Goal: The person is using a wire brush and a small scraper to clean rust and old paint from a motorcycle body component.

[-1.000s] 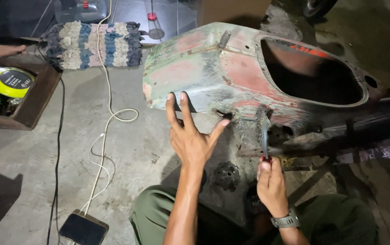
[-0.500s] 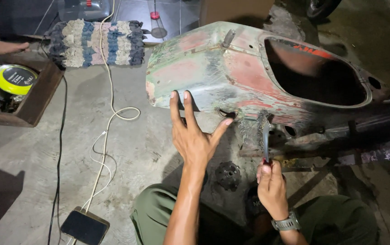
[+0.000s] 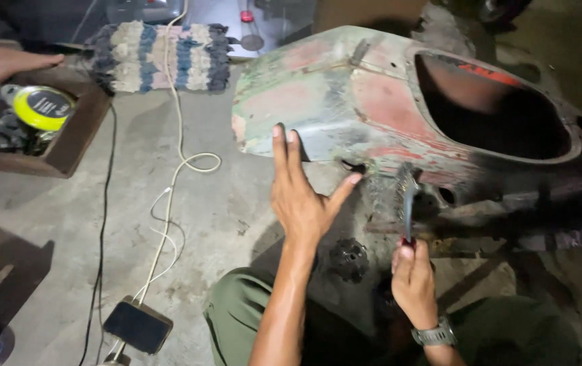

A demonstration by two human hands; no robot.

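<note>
A worn green and red metal scooter body panel (image 3: pixel 345 102) with a large oval opening lies on the concrete floor. My left hand (image 3: pixel 301 193) rests flat against its lower edge, fingers spread and thumb out. My right hand (image 3: pixel 413 281), with a metal wristwatch, grips the red handle of a small wire brush (image 3: pixel 406 196) whose bristled head touches the rusty underside of the panel. A dark round part (image 3: pixel 348 257) lies on the floor between my hands. My green trousers show at the bottom.
A wooden tray (image 3: pixel 67 146) at left holds a yellow round tape and dark items; another person's foot (image 3: pixel 6 61) rests by it. A striped knitted mat (image 3: pixel 162 54) lies at the back. White and black cables (image 3: pixel 169 196) run to a dark phone (image 3: pixel 137 325).
My left hand has stayed pressed on the panel's edge. The brush in my right hand has shifted slightly along the rusty underside. The view has drifted a little.
</note>
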